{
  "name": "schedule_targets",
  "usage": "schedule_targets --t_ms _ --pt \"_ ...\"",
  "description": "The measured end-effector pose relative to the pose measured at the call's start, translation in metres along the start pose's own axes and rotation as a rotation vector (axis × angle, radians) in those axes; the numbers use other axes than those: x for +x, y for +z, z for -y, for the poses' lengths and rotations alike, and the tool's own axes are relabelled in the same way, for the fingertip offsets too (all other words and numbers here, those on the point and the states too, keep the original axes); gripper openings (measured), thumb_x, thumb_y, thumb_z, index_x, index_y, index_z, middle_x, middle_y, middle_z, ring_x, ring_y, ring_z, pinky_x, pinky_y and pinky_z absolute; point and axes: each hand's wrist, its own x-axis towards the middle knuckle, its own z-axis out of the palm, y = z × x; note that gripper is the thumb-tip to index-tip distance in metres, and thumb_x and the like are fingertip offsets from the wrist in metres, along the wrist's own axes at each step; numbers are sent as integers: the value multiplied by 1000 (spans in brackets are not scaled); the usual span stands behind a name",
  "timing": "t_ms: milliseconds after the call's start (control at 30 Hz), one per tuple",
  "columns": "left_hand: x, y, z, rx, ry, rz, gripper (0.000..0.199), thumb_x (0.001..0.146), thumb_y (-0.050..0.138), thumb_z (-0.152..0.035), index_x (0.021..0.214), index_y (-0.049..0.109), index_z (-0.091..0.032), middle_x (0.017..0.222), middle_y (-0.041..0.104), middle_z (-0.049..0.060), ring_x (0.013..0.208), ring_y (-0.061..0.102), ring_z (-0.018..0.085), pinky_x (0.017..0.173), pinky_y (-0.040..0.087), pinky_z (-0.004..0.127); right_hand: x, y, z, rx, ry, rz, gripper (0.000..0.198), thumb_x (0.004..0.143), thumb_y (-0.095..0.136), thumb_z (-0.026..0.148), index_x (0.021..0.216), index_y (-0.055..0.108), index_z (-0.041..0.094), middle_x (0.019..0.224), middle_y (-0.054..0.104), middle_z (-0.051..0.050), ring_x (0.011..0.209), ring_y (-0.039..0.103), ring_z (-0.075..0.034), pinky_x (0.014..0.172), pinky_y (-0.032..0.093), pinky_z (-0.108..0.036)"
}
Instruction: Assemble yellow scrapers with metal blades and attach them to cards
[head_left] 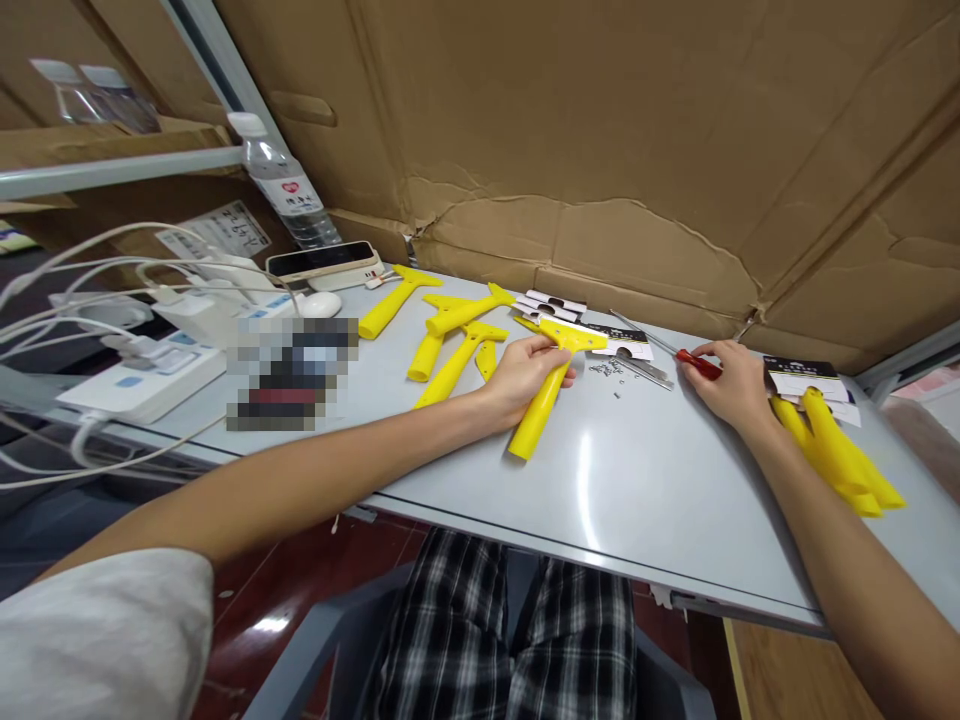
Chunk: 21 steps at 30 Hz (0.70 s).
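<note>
My left hand (525,382) is closed around a yellow plastic scraper handle (541,412). Its wide head points away from me and its hollow end points toward me. Over to the right, my right hand (736,385) has its fingers closed on the red grip of a screwdriver (699,365), whose shaft points left, low over the tabletop. Between the hands lie a scatter of small screws (609,369) and some thin metal strips (651,374). Several more yellow handles (456,368) lie left of my left hand. Others (847,462) are piled beside my right forearm.
Black and white cards (551,303) lie at the back, with more cards (806,380) on the right. Power strips (161,370) with tangled white cables, a phone (322,260) and a water bottle (289,190) occupy the left. A cardboard wall (600,130) closes off the back.
</note>
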Motion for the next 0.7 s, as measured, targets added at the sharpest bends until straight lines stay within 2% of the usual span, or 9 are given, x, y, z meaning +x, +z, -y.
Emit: schedule_targets --t_ms 67,167,267,367,433,567,700 --pt "1 -1 2 -19 -31 14 15 89 70 -11 104 72 -13 85 72 7 67 65 13 60 49 26 -1 1 11 -66 -81 -57 36 93 55 46 102 74 17 110 69 -11 110 58 -24 101 44 -39" --pt "1 -2 4 -67 -19 51 16 86 74 -10 103 74 -13 89 75 8 74 66 13 65 50 26 -3 4 29 -124 -79 -83 41 99 46 45 102 75 16 106 70 -12 108 57 -25 100 42 -40" --pt "1 -2 3 -110 0 64 15 85 75 -10 99 74 -13 98 76 9 83 68 14 72 52 26 -3 5 44 -100 -3 -12 46 99 45 50 105 75 16 103 70 -11 100 58 -22 95 42 -37" --pt "4 -3 1 -140 -13 57 18 83 76 -9 100 71 -14 96 75 8 80 67 13 72 51 26 0 5 58 -106 107 106 52 97 46 57 106 76 16 100 69 -12 94 58 -22 89 41 -37" --pt "6 -4 0 -168 -10 49 17 82 76 -9 97 69 -15 89 72 5 76 65 12 70 50 25 2 6 70 -179 107 158 58 97 44 61 109 77 15 101 69 -15 98 57 -26 92 40 -40" --pt "10 -6 -1 -186 9 56 20 77 76 -5 92 67 -13 82 66 1 71 60 10 69 48 25 7 14 93 -376 19 157 70 100 35 65 109 76 9 113 64 -23 117 49 -36 101 35 -51" --pt "13 -8 -3 -162 3 61 20 75 75 -1 88 66 -12 85 67 3 71 60 10 70 49 25 15 19 104 -394 82 192 75 99 32 68 99 75 6 112 60 -25 116 48 -37 101 34 -55"
